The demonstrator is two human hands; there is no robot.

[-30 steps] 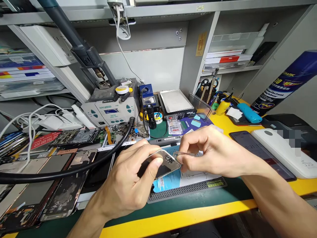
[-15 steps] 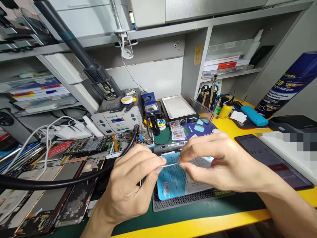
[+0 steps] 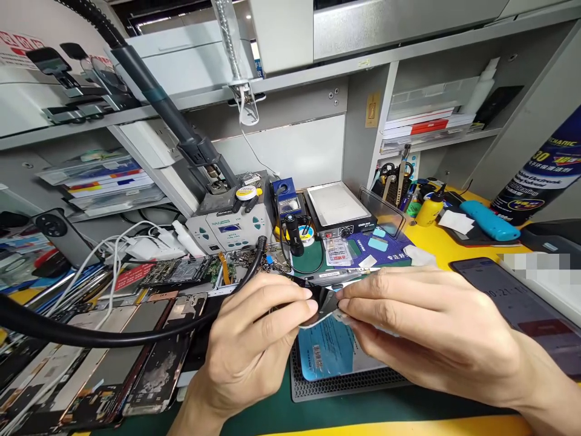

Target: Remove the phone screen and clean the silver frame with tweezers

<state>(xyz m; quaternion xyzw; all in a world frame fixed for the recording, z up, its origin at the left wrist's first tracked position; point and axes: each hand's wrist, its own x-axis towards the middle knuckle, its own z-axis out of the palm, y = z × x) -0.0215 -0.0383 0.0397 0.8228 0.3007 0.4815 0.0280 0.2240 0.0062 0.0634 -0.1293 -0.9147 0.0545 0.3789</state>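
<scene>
Between my two hands is a small thin dark piece with a pale lower edge, too small to name. My left hand pinches its left end between thumb and fingers. The fingertips of my right hand close on its right end, and the other fingers lie together behind them. Below the hands, a blue and white printed packet rests on a black perforated mat. My right hand covers the packet's right part.
Phone parts and a black hose lie left. Behind stand a grey soldering station and a flat heating plate. At right are a phone with a timer, a yellow bottle and a large spray can.
The thin piece was seen edge-on as a pale strip; now its dark face shows. My right hand has turned, its fingers closer together. The whole view has shifted slightly.
</scene>
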